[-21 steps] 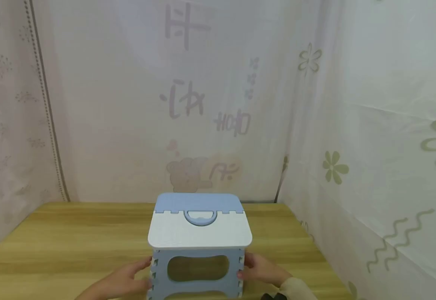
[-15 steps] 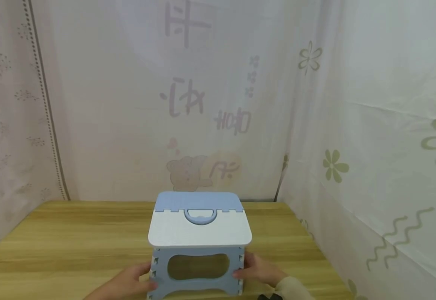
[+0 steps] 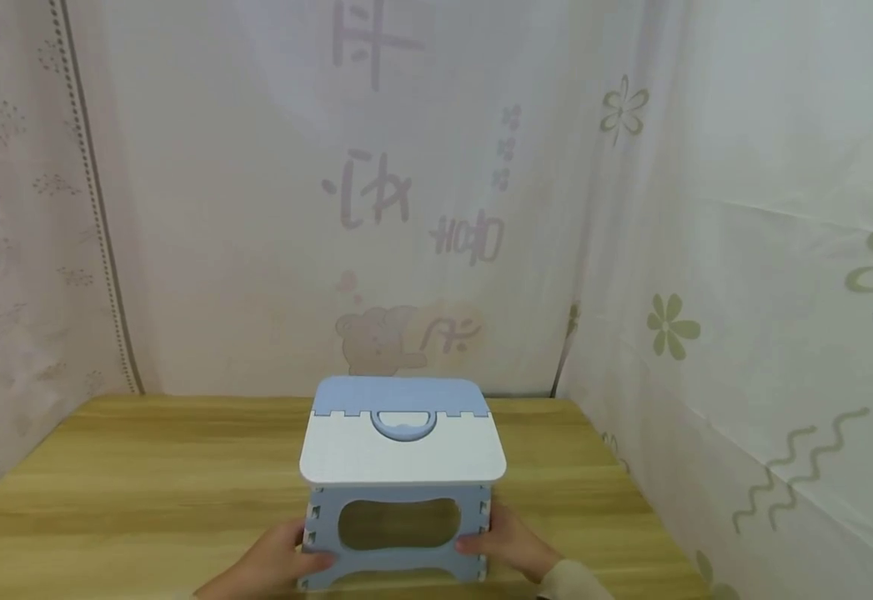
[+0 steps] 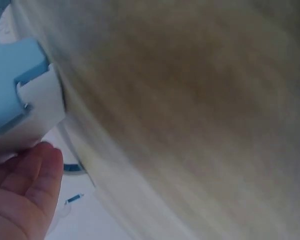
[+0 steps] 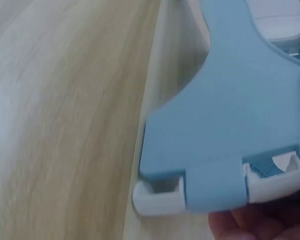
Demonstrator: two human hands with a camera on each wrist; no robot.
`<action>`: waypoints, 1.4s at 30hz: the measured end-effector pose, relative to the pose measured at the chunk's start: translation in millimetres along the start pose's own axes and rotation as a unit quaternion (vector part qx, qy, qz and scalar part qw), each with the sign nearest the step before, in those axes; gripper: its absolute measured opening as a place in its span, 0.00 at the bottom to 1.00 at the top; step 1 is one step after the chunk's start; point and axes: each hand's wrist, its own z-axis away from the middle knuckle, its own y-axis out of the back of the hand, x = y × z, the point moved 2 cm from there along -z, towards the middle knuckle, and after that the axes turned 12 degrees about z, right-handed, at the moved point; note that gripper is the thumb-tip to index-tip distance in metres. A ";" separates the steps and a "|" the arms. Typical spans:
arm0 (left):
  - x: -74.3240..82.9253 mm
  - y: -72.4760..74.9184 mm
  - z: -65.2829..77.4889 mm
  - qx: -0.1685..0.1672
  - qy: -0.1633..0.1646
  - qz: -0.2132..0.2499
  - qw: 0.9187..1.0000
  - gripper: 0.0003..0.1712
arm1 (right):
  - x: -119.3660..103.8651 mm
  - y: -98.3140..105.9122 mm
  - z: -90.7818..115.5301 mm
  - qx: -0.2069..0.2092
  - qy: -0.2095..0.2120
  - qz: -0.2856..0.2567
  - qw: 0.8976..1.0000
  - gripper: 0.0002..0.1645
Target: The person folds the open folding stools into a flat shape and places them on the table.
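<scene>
A folding step stool (image 3: 402,458) with a blue-and-white top stands unfolded at the near side of the table, its blue leg panel facing me. On its left side my left hand (image 3: 274,558) grips the leg, thumb laid across the front panel. My right hand (image 3: 514,543) holds the opposite leg the same way, its other fingers partly hidden behind. A leg corner of the stool (image 4: 15,85) shows in the left wrist view, with curled fingers (image 4: 45,170) against its white edge. In the right wrist view, fingers (image 5: 270,222) lie beneath the hinged side of the blue leg (image 5: 205,115).
The wood-grain table (image 3: 181,467) extends behind and to both sides of the stool. Pale printed curtains (image 3: 256,208) enclose it at the back, left and right. A handle loop (image 3: 403,427) is set into the stool's top.
My left hand has moved right, and its thumb now lies on the front panel. The right thumb has slid further inward. Stool and background both sit slightly higher in the head view.
</scene>
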 end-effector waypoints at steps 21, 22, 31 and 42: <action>4.2 3.9 -6.0 -0.046 0.022 0.010 0.999 0.22 | -3.2 2.0 -2.3 -0.018 -0.031 0.015 0.999 0.40; 4.8 4.2 -6.6 -0.046 0.019 0.003 0.999 0.21 | -2.8 2.7 -2.6 -0.020 -0.028 0.012 0.999 0.40; 4.7 8.0 -9.5 -0.051 0.000 -0.018 0.999 0.17 | -2.1 4.3 -5.4 -0.032 0.003 -0.002 0.999 0.40; 7.2 7.7 -8.1 -0.056 0.007 -0.005 0.998 0.16 | -2.4 5.0 -4.7 -0.037 0.000 -0.012 0.999 0.38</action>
